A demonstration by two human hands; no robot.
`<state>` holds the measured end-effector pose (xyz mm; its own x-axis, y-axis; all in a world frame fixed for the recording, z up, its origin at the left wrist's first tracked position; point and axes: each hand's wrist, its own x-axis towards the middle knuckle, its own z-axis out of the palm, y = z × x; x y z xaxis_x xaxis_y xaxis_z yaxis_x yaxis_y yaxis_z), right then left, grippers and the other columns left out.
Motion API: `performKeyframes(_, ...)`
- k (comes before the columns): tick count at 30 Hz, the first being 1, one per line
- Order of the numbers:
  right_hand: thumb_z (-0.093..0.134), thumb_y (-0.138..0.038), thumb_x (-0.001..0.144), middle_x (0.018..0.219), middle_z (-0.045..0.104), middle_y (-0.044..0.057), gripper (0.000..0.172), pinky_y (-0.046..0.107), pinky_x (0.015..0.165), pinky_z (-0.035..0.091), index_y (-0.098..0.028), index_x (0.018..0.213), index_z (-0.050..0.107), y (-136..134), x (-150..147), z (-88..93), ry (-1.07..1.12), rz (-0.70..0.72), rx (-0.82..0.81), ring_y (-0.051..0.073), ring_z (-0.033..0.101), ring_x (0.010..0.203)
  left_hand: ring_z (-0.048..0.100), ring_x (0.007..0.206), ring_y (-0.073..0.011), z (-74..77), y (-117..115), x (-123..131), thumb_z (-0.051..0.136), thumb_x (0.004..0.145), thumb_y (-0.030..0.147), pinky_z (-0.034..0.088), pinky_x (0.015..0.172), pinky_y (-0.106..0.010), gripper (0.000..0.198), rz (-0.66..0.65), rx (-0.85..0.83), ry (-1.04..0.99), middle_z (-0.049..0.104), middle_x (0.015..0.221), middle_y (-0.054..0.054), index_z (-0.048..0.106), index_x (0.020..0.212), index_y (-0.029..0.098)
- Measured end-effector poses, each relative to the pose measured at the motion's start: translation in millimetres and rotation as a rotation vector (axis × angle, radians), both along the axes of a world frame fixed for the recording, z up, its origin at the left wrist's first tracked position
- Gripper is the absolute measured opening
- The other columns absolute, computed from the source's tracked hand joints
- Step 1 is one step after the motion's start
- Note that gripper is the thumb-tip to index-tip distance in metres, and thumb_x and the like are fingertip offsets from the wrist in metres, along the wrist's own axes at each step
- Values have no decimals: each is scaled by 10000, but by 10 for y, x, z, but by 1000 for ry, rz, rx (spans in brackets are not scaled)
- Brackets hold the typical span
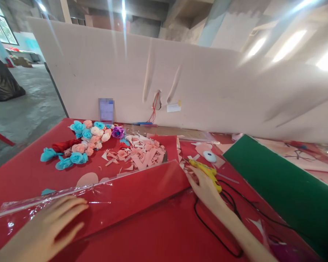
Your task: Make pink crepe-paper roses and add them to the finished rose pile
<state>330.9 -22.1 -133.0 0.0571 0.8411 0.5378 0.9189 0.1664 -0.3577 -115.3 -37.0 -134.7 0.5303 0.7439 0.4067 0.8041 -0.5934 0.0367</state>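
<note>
A long red sheet [142,194] in a clear plastic sleeve [22,207] lies slanting across the red table. My left hand [57,222] rests over the sleeve at the lower left, its fingers spread and holding nothing. At the sheet's right end is my right hand [203,183], beside a yellow glue gun [207,171]; its fingertips are near the sheet's corner, and whether they pinch it is unclear. Behind the sheet lies a heap of pink paper scraps [144,153].
Blue, pink, red and purple paper flowers [84,140] sit at the back left. A phone [106,110] leans on the white partition [112,65]. On the right are a green board [284,193], a white round object [209,156] and a black cable [207,227].
</note>
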Motion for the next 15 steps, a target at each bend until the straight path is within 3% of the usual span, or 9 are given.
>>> performKeyframes(2, 473, -420, 839, 800, 666, 58, 323, 331, 621, 529, -131, 924, 589, -20, 44, -62, 85, 15, -62, 149, 636, 658, 631, 919, -264, -29, -147, 182, 533, 739, 449, 540, 749, -381, 382, -148, 45, 205, 665, 1058, -39, 623, 1070, 281)
performKeyframes(5, 488, -475, 789, 867, 683, 85, 348, 350, 603, 549, -175, 921, 605, -38, 38, -69, 222, 34, -126, 201, 663, 714, 628, 926, -284, 50, -261, 326, 543, 701, 294, 543, 737, -368, 417, -205, 76, 347, 648, 1094, -68, 613, 1106, 227)
performKeyframes(8, 519, -491, 735, 954, 681, 98, 347, 395, 691, 550, -205, 902, 626, -40, 14, 18, 358, 47, -172, 258, 660, 833, 597, 1009, -269, 164, -301, 399, 430, 657, 41, 513, 827, -384, 491, -149, 41, 420, 635, 1122, -42, 644, 1051, 241)
performKeyframes(12, 536, -421, 757, 1011, 682, 68, 259, 407, 849, 494, -235, 894, 653, -77, -41, 207, 513, 67, -228, 262, 615, 978, 606, 999, -252, 213, -313, 443, 307, 654, -47, 524, 805, -380, 585, -167, 147, 449, 638, 1110, -71, 627, 1078, 200)
performKeyframes(15, 454, -431, 808, 1036, 674, 62, 300, 392, 825, 509, -230, 917, 648, -117, -113, 366, 624, 97, -220, 264, 599, 1010, 613, 994, -208, 265, -259, 366, 251, 673, -58, 521, 805, -324, 604, -168, 210, 341, 643, 1106, -37, 632, 1061, 204)
